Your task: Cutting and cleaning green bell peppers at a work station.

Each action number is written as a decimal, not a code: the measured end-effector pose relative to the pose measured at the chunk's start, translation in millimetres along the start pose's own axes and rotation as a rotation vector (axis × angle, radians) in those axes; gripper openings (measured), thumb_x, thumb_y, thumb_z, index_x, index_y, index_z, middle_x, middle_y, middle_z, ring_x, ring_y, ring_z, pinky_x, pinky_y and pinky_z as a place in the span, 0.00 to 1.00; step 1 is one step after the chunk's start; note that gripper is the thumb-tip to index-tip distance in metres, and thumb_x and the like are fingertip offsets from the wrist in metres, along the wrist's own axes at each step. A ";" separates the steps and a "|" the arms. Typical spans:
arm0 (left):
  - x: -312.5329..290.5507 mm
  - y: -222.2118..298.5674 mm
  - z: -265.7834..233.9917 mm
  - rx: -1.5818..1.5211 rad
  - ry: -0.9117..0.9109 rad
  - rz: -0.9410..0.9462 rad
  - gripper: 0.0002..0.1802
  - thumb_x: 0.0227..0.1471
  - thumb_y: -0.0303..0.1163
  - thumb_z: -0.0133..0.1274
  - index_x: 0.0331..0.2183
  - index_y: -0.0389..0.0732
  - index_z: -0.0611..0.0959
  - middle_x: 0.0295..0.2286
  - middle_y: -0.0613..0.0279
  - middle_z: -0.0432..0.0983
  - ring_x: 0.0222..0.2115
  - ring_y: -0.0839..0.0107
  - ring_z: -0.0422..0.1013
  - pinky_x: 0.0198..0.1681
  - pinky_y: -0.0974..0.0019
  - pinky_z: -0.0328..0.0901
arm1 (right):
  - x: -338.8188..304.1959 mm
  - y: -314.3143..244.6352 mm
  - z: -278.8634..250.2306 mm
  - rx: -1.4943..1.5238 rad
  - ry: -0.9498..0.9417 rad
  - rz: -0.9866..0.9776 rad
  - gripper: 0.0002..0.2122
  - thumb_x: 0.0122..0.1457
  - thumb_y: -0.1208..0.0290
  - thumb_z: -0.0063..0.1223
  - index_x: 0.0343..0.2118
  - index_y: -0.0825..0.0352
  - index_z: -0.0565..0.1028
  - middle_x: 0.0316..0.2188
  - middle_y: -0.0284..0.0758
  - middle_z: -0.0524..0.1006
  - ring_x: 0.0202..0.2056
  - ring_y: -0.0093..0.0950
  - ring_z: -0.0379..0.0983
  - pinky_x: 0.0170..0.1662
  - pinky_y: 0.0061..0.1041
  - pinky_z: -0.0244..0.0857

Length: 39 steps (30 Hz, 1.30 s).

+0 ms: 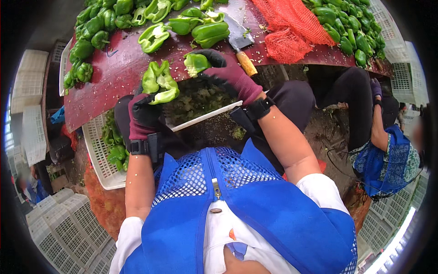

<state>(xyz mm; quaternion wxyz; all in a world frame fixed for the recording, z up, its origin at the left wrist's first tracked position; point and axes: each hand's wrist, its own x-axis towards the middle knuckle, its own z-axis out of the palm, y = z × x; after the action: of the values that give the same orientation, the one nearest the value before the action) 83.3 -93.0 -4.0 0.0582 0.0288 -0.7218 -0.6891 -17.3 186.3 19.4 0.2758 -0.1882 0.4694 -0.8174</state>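
My left hand [145,116], in a maroon and black glove, grips a split green pepper [159,83] at the near edge of the dark red table [118,73]. My right hand [230,75], gloved the same way, holds a smaller pepper piece [196,63] with its pale core showing. Just beyond my right hand a cleaver [239,36] with a wooden handle lies on the table. Cut pepper halves [200,27] lie farther back.
Heaps of whole green peppers [91,32] fill the table's left and right ends [351,32], and an orange net sack [292,27] lies at the back. A white crate [102,150] with peppers stands below my left hand. Another person [378,137] sits at the right. More white crates [68,223] are stacked on the floor.
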 end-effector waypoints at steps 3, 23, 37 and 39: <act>-2.2 -12.4 -8.4 0.163 -0.021 -0.025 0.24 0.49 0.31 0.47 0.48 0.33 0.72 0.42 0.53 0.74 0.42 0.64 0.73 0.48 0.64 0.67 | -3.4 -3.1 5.2 -0.887 0.167 -0.413 0.24 0.38 0.77 0.59 0.44 0.67 0.73 0.44 0.36 0.74 0.46 0.30 0.72 0.50 0.28 0.65; 12.7 69.8 58.6 -0.472 -0.156 -0.296 0.41 0.33 0.21 0.55 0.55 0.39 0.68 0.50 0.60 0.68 0.51 0.69 0.65 0.51 0.68 0.63 | 3.8 45.9 15.5 -0.249 0.097 0.075 0.35 0.41 0.63 0.68 0.54 0.64 0.64 0.45 0.36 0.70 0.45 0.28 0.70 0.49 0.27 0.65; 12.1 44.8 71.6 0.041 -0.060 -0.222 0.38 0.36 0.22 0.59 0.54 0.36 0.68 0.45 0.58 0.72 0.41 0.70 0.71 0.41 0.69 0.69 | -9.4 17.7 37.8 -1.287 0.339 -0.032 0.28 0.45 0.47 0.58 0.44 0.64 0.70 0.37 0.44 0.77 0.40 0.44 0.74 0.43 0.39 0.67; 4.1 66.8 80.7 -0.200 -0.088 -0.362 0.34 0.41 0.22 0.55 0.54 0.36 0.68 0.45 0.57 0.72 0.42 0.67 0.71 0.45 0.66 0.68 | -6.0 20.2 21.3 -1.033 0.321 -0.020 0.24 0.46 0.49 0.58 0.41 0.63 0.75 0.33 0.44 0.79 0.34 0.43 0.76 0.39 0.36 0.69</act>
<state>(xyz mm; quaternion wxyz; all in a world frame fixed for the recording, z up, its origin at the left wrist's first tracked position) 71.8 -10.2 59.3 -0.0956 0.1222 -0.6345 -0.7572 4.9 167.8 12.0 0.0645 -0.1765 0.8446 -0.5013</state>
